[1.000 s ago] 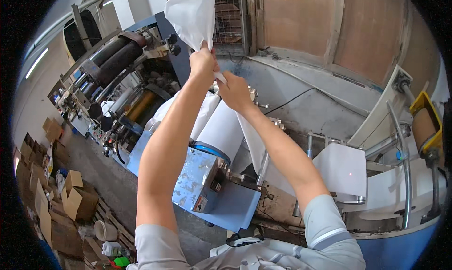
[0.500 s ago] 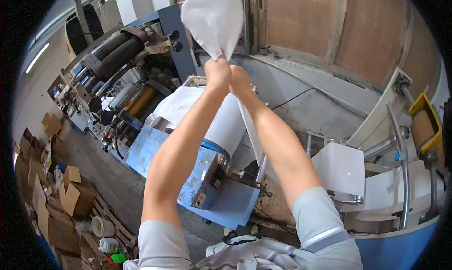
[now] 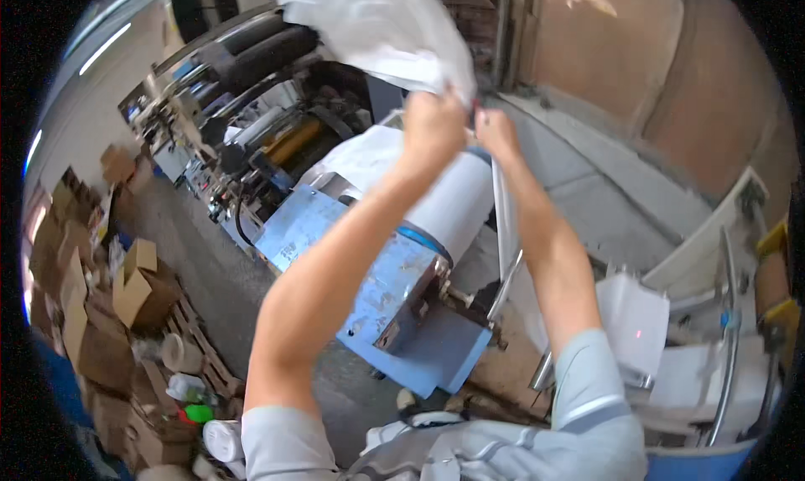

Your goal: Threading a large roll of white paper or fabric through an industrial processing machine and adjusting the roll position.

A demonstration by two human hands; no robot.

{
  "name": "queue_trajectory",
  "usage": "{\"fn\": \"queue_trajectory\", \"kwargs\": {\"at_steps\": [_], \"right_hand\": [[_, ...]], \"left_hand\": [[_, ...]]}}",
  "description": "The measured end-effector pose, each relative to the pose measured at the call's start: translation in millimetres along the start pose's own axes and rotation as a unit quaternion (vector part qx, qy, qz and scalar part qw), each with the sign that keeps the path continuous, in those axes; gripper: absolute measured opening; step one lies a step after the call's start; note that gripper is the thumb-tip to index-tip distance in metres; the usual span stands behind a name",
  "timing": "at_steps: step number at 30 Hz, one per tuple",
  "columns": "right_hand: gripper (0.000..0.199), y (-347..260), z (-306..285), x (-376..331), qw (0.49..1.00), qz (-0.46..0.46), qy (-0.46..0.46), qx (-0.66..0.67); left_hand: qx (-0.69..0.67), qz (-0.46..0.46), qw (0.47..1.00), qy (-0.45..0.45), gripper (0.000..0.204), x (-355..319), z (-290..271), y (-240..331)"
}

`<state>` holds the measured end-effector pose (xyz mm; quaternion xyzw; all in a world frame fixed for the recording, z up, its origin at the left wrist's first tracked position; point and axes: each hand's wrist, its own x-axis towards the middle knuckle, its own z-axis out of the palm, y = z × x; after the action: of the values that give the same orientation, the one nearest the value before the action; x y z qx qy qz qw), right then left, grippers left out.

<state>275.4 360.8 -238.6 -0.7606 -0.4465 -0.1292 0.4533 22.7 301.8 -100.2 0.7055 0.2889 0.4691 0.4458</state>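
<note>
A thin, crumpled white sheet (image 3: pixel 381 32) rises and billows toward the upper left. My left hand (image 3: pixel 434 129) is closed on its lower end; the frames do not show whether it is paper or film. Just to the right, and apart from it, my right hand (image 3: pixel 496 135) has its fingers closed by a small dark and reddish spot too blurred to name. Beneath both hands lies a large white roll (image 3: pixel 457 204) with a blue ring at its near end. More loose white material (image 3: pixel 365 158) drapes over the roll's left side.
A blue metal machine table (image 3: pixel 335 238) stands below the roll. Machine rollers (image 3: pixel 268 49) are at the back left. Cardboard boxes (image 3: pixel 144 288) and a wooden pallet (image 3: pixel 201 347) line the left floor. At the right, a metal bar (image 3: pixel 728 338) stands near a white web (image 3: pixel 633 326).
My hands, together under the sheet before, are now apart, the right one lower right of the left. The sheet has swung out to the left. The whole view has shifted.
</note>
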Motion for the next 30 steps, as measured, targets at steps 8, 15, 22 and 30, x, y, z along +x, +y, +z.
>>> {"fn": "queue_trajectory", "kwargs": {"at_steps": [8,15,22,30], "right_hand": [[0.046,-64,-37,-8,0.991,0.012,-0.049,0.128],[0.049,-62,-61,-16,0.987,0.023,-0.048,0.15],[0.049,-65,-59,-17,0.988,0.037,-0.035,0.147],[0.051,-79,-52,-31,0.974,0.038,-0.107,0.198]], "left_hand": [[0.481,0.21,0.851,-0.004,0.019,-19,-167,-29],[0.264,0.21,0.941,0.0,0.047,-30,-212,-7],[0.088,0.122,0.979,-0.136,0.031,-57,-134,27],[0.294,0.016,0.929,-0.224,0.071,-20,44,-97]]}}
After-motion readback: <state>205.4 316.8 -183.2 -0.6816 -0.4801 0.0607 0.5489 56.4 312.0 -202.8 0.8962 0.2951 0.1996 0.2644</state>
